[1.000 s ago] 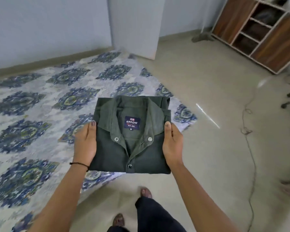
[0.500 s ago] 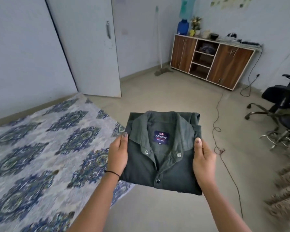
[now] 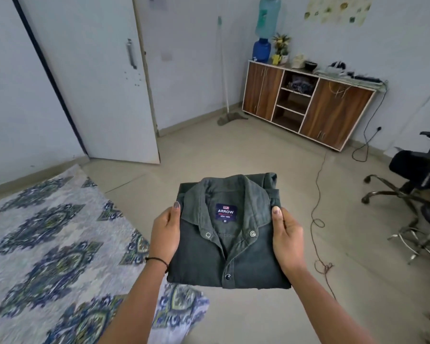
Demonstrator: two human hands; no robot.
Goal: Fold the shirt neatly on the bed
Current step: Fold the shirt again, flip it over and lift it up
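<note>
Beyond the right edge of the bed, close to its near corner, the shirt is held in the air over bare floor, folded into a compact rectangle with the collar facing up. What appears to be left is the setting down on the bed. For that, the bundle is best kept level, carried leftward over the sheet and lowered flat, with the fingers then drawn out sideways so that the layers underneath are not dragged open. The left hand is closed on the shirt's left edge, thumb laid on top beside the collar and fingers hidden beneath. The right hand is closed likewise on the right edge, thumb on top at the shoulder, its fingers also hidden below the cloth.
</note>
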